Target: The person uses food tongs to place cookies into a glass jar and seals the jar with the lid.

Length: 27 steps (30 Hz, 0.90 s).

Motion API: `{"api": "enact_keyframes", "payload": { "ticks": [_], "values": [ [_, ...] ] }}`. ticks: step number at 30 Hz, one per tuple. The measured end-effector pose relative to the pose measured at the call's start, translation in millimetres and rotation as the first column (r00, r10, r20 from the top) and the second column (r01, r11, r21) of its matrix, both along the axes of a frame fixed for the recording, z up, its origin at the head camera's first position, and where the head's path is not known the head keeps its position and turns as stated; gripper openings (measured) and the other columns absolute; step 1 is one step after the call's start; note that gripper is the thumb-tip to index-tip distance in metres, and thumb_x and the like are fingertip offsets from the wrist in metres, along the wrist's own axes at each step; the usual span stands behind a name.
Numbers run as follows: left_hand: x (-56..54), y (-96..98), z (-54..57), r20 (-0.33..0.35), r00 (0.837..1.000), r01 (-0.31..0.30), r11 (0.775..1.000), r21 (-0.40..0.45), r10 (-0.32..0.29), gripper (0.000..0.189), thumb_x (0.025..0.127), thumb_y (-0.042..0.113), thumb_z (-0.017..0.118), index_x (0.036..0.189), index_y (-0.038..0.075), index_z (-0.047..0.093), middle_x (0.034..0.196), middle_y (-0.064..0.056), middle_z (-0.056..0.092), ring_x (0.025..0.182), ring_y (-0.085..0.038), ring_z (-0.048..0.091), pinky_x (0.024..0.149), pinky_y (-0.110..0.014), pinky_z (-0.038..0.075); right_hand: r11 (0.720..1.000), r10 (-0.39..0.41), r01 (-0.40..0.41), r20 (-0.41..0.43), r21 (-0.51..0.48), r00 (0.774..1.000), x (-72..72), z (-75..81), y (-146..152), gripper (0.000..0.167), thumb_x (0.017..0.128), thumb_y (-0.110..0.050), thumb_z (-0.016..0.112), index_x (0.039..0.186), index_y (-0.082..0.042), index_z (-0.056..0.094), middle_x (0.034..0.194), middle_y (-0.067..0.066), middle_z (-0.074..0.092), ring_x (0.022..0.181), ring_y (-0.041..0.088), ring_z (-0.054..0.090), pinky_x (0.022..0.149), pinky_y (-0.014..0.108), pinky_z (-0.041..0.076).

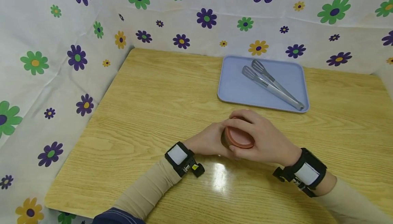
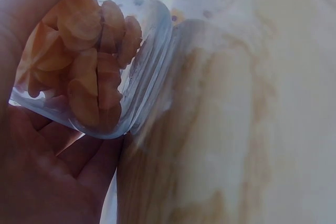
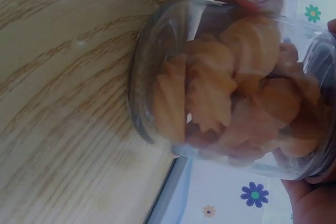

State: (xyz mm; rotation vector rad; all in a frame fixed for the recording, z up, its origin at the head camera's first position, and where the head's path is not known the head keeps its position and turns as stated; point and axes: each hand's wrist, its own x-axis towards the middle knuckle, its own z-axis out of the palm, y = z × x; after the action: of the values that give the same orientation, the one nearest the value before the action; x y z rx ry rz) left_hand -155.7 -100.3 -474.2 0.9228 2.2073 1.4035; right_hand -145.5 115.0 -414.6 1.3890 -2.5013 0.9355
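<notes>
A clear glass jar with a reddish-brown lid stands near the middle of the wooden table. Several ridged, piped-looking golden cookies fill it, visible through the glass in both wrist views. My left hand grips the jar's side, its thumb and fingers curled around the glass. From above, my right hand holds the lid with curled fingers and thumb at its edge. The lid sits on the jar; whether it is loose or tight cannot be told.
Behind the jar, toward the back right, lies a light blue tray. Metal tongs with slotted ends rest diagonally on it. A white floral cloth hangs along the back and left of the wooden table.
</notes>
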Motion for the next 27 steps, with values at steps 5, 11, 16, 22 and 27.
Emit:
{"api": "enact_keyframes", "payload": {
  "ticks": [5, 11, 16, 22, 27],
  "values": [
    [-0.4, 0.0, -0.1, 0.0, 1.0, 0.006, 1.0, 0.018, -0.006, 0.088, 0.07, 0.037, 0.096, 0.143, 0.019, 0.049, 0.129, 0.007, 0.059, 0.117, -0.008, 0.057, 0.102, -0.026, 0.046, 1.0, 0.011, -0.011, -0.004, -0.019, 1.0, -2.8, -1.6, 0.3, 0.058, 0.077, -0.037, 0.08, 0.131, -0.021, 0.067, 0.131, 0.001, 0.055, 0.117, 0.017, 0.053, 0.092, 0.039, 0.052],
    [-1.4, 0.4, -1.3, 0.001, 1.0, 0.012, 0.999, 0.036, -0.012, 0.087, 0.07, 0.034, 0.096, 0.143, 0.019, 0.051, 0.13, 0.006, 0.059, 0.118, -0.008, 0.056, 0.103, -0.027, 0.044, 0.998, 0.042, -0.042, 0.001, -0.056, 0.999, -6.9, -3.3, -0.5, 0.059, 0.073, -0.035, 0.083, 0.128, -0.02, 0.069, 0.128, 0.001, 0.057, 0.116, 0.019, 0.055, 0.09, 0.04, 0.054],
    [-1.4, -0.9, -2.1, -0.007, 1.0, 0.013, 0.999, 0.047, -0.013, 0.085, 0.071, 0.032, 0.096, 0.142, 0.019, 0.051, 0.129, 0.006, 0.059, 0.118, -0.009, 0.056, 0.104, -0.027, 0.044, 0.993, 0.075, -0.073, 0.01, -0.094, 0.997, -10.1, -4.8, -1.0, 0.06, 0.07, -0.034, 0.085, 0.127, -0.02, 0.07, 0.127, -0.001, 0.058, 0.115, 0.017, 0.056, 0.089, 0.04, 0.054],
    [-1.1, -2.0, -2.5, -0.022, 1.0, 0.015, 0.999, 0.044, -0.014, 0.082, 0.071, 0.032, 0.096, 0.14, 0.018, 0.053, 0.128, 0.006, 0.06, 0.117, -0.009, 0.057, 0.103, -0.027, 0.044, 0.986, 0.113, -0.107, 0.039, -0.125, 0.993, -12.3, -6.1, -2.4, 0.06, 0.07, -0.031, 0.086, 0.126, -0.019, 0.071, 0.128, -0.001, 0.059, 0.117, 0.017, 0.055, 0.092, 0.04, 0.053],
    [-1.7, -2.7, -3.0, -0.03, 0.999, 0.015, 1.0, 0.026, -0.014, 0.082, 0.072, 0.033, 0.095, 0.141, 0.019, 0.053, 0.128, 0.006, 0.06, 0.118, -0.009, 0.056, 0.104, -0.027, 0.044, 0.988, 0.084, -0.074, 0.066, -0.133, 0.994, -10.3, -8.2, -3.9, 0.058, 0.069, -0.029, 0.085, 0.125, -0.021, 0.072, 0.129, -0.003, 0.059, 0.119, 0.016, 0.055, 0.093, 0.039, 0.052]
  ]
}}
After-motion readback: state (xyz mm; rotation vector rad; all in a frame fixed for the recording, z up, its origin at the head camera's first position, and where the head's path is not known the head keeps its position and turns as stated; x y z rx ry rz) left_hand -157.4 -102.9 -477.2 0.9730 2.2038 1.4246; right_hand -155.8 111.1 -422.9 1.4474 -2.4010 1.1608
